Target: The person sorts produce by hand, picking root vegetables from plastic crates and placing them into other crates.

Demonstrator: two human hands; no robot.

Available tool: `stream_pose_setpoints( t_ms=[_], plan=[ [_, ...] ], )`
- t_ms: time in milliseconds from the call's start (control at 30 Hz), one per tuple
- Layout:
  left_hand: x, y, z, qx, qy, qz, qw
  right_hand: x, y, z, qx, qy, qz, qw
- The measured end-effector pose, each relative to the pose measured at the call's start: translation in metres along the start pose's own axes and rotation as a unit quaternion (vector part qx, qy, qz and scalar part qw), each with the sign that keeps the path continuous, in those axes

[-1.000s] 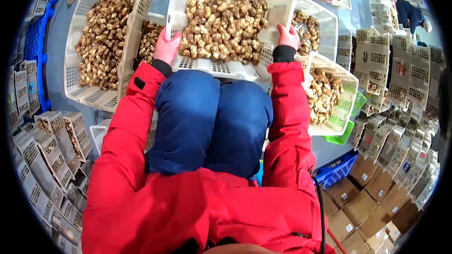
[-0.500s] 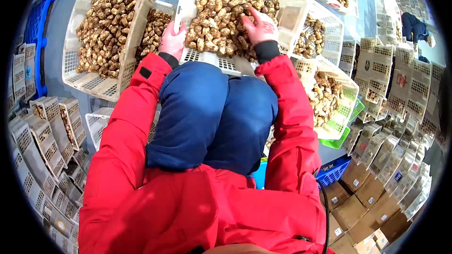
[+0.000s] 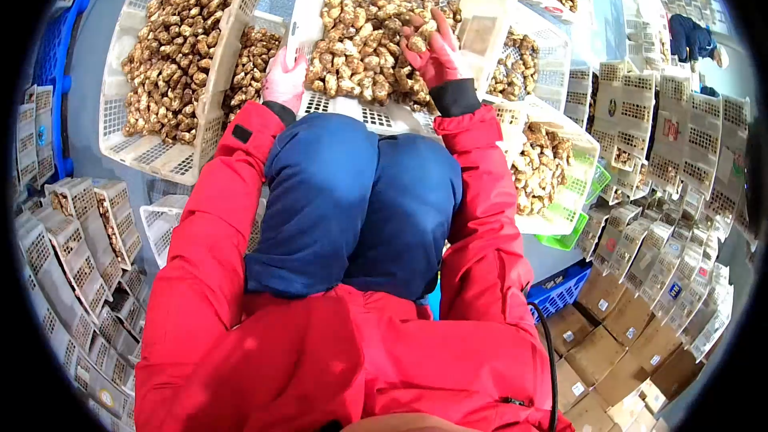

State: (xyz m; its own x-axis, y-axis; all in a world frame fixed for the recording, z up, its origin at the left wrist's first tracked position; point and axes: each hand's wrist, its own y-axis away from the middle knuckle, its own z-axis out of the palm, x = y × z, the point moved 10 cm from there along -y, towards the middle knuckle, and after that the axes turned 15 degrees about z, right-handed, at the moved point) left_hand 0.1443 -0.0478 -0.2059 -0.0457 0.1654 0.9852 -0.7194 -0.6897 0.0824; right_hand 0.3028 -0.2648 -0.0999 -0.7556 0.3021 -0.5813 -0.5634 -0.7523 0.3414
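Note:
Before my knees a white plastic crate holds a heap of small, knobbly brown-and-pale tubers; I cannot tell their exact kind. My left hand, in a pinkish glove, is at the crate's near left corner, thumb and fingers astride the rim. Over the right part of the heap, my right hand is turned partly palm up with its fingers curled. A tuber shows between its thumb and fingers; whether more lie in the palm is hidden.
Left stands a large white crate of tubers, with another heap beside it. On the right are more filled crates and a green basket. Stacked crates, cardboard boxes and a blue crate stand further out. Another person is at upper right.
My right hand has turned from palm down on the heap to partly palm up, lifting a tuber. My left hand stays at the crate's corner. The whole view has shifted slightly.

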Motion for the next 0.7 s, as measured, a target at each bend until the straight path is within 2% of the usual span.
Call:
stream_pose_setpoints(
  t_ms=[33,67,267,333,400,433,467,500,533,567,600,633,667,700],
  plan=[
    [0.004,-0.001,-0.003,-0.014,-0.084,0.008,0.996,0.002,-0.004,0.001,-0.028,0.01,0.011,0.999],
    [0.009,-0.004,-0.005,-0.026,-0.168,0.018,0.985,0.004,-0.008,-0.003,-0.01,0.022,0.013,1.0],
    [0.005,0.002,-0.003,0.015,-0.055,-0.033,0.998,-0.012,0.007,0.012,-0.022,0.083,0.001,0.996],
    [0.005,0.001,-0.005,-0.002,-0.109,-0.038,0.993,-0.019,0.012,0.016,-0.046,0.124,0.005,0.991],
    [0.003,-0.002,-0.009,0.007,-0.111,0.021,0.994,-0.04,0.016,-0.006,0.023,0.189,-0.034,0.981],
    [-0.001,-0.006,-0.009,-0.008,-0.113,0.033,0.993,-0.062,0.029,-0.006,0.057,0.176,-0.085,0.979],
    [-0.008,-0.006,-0.011,-0.003,-0.115,0.038,0.993,-0.085,0.044,-0.017,0.137,0.163,-0.129,0.969],
    [0.0,-0.004,-0.009,0.001,-0.117,0.042,0.992,-0.117,0.06,-0.04,0.267,0.254,-0.18,0.912],
    [0.004,-0.002,-0.009,0.006,-0.119,0.046,0.992,-0.134,0.08,-0.037,0.224,0.151,-0.217,0.938],
    [0.005,-0.003,-0.01,0.001,-0.14,0.072,0.987,-0.163,0.093,-0.083,0.311,0.243,-0.242,0.886],
    [0.011,-0.003,-0.008,-0.013,-0.152,0.083,0.985,-0.182,0.107,-0.079,0.41,0.313,-0.321,0.794],
    [0.012,-0.001,-0.007,-0.013,-0.143,0.071,0.987,-0.192,0.123,-0.061,0.525,0.496,-0.328,0.608],
    [0.012,0.0,-0.005,-0.013,-0.133,0.06,0.989,-0.195,0.129,-0.037,0.596,0.64,-0.311,0.373],
    [0.008,0.001,-0.003,-0.008,-0.084,0.053,0.995,-0.195,0.107,-0.034,0.551,0.655,-0.329,0.399]
  ],
)
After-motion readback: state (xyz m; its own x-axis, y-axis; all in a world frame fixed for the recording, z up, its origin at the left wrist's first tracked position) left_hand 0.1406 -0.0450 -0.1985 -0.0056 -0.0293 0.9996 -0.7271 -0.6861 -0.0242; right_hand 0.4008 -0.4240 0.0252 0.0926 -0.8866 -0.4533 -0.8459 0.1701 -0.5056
